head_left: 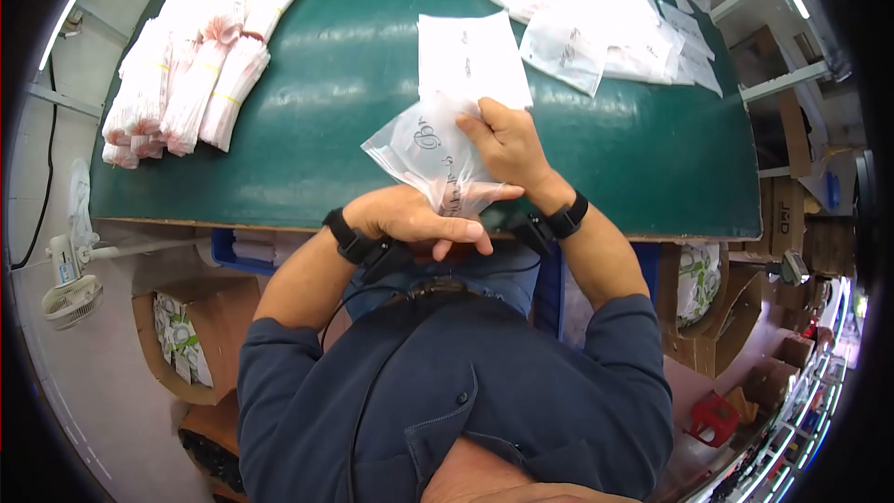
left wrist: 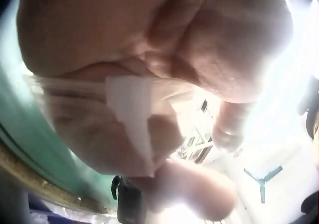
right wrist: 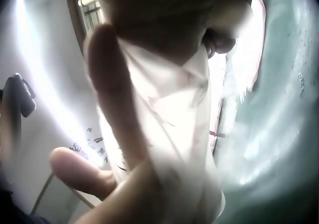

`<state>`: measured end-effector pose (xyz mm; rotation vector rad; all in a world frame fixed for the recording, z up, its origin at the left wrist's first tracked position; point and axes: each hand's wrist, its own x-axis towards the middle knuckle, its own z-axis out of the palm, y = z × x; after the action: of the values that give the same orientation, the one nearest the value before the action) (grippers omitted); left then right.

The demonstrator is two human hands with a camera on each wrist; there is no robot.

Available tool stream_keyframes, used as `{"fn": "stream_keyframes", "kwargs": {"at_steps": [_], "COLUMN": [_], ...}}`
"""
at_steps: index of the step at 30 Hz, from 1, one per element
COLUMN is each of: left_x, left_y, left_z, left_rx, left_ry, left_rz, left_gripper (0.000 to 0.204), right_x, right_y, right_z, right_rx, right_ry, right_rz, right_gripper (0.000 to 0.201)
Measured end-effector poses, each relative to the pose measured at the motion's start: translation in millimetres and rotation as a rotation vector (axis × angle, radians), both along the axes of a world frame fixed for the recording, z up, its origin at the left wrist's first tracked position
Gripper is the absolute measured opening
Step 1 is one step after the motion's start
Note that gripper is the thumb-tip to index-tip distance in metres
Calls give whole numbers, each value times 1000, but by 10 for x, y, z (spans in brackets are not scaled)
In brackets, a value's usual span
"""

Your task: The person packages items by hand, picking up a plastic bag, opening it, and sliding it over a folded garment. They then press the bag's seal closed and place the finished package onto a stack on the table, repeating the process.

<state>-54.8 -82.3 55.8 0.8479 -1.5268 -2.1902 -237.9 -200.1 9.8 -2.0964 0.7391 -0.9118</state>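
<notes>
A translucent frosted plastic bag (head_left: 410,144) with dark script lettering is stretched between the two hands near the table's front edge. The left hand (head_left: 414,216) has the bag's lower part bunched between its extended thumb and index finger. The film crosses that palm in the left wrist view, where the bag (left wrist: 127,97) looks taut. The right hand (head_left: 507,142) grips the bag's upper right side with curled fingers, thumb on top. In the right wrist view, the bag (right wrist: 169,114) hangs folded below that hand. Just beyond lies a flat stack of white printed bags (head_left: 466,56).
Banded bundles of white-and-pink packets (head_left: 186,65) are piled at the left of the green table (head_left: 345,65). More printed bags (head_left: 596,5) spread at the back right. Open cardboard boxes (head_left: 200,345) stand on the floor, with a fan (head_left: 73,293) at the left.
</notes>
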Motion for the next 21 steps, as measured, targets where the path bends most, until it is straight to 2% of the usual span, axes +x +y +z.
{"fn": "stream_keyframes", "kwargs": {"at_steps": [3, 4, 5, 6, 7, 8, 10, 11, 14, 16, 18, 19, 21], "left_x": [61, 67, 78, 154, 241, 281, 352, 384, 416, 393, 357, 362, 411], "left_y": [20, -20, -64, -106, -147, -184, -262, -306, -463, -598, -719, -769, -870], "left_z": [-245, -375, -451, -421, -398, -393, -383, -371, -465, -591, -742, -767, -770], "left_rx": [10, -94, -197, -198, -193, -193, -174, -169, -209, -219, -226, -232, -258], "left_ry": [152, 170, 191, 202, 213, 212, 74, 6, -102, -159, -221, -253, -375], "left_rz": [364, 533, 703, 854, 1008, 1016, 1146, 1207, 1201, 1197, 1184, 1173, 1086], "left_gripper": [54, 51, 47, 45, 43, 43, 45, 45, 51, 55, 61, 65, 78], "right_x": [-96, -160, -244, -345, -457, -657, -973, -1005, -1029, -660, -451, -376, -249], "right_y": [-241, -314, -501, -791, -1199, -1517, -2198, -2198, -2114, -1453, -1072, -933, -758], "right_z": [88, 121, 170, 217, 157, 441, 328, 228, 0, 59, -113, -142, -71], "right_rx": [49, 91, 99, 113, 89, 342, 129, 128, -626, -223, -302, -292, -297], "right_ry": [-12, -15, -60, -103, -276, -88, -183, -185, 17, 84, 434, 430, 660], "right_rz": [-31, -48, -141, -230, -291, -457, -643, -641, -981, -526, -175, -177, -127], "right_gripper": [20, 20, 21, 23, 25, 26, 31, 31, 34, 37, 38, 38, 40]}}
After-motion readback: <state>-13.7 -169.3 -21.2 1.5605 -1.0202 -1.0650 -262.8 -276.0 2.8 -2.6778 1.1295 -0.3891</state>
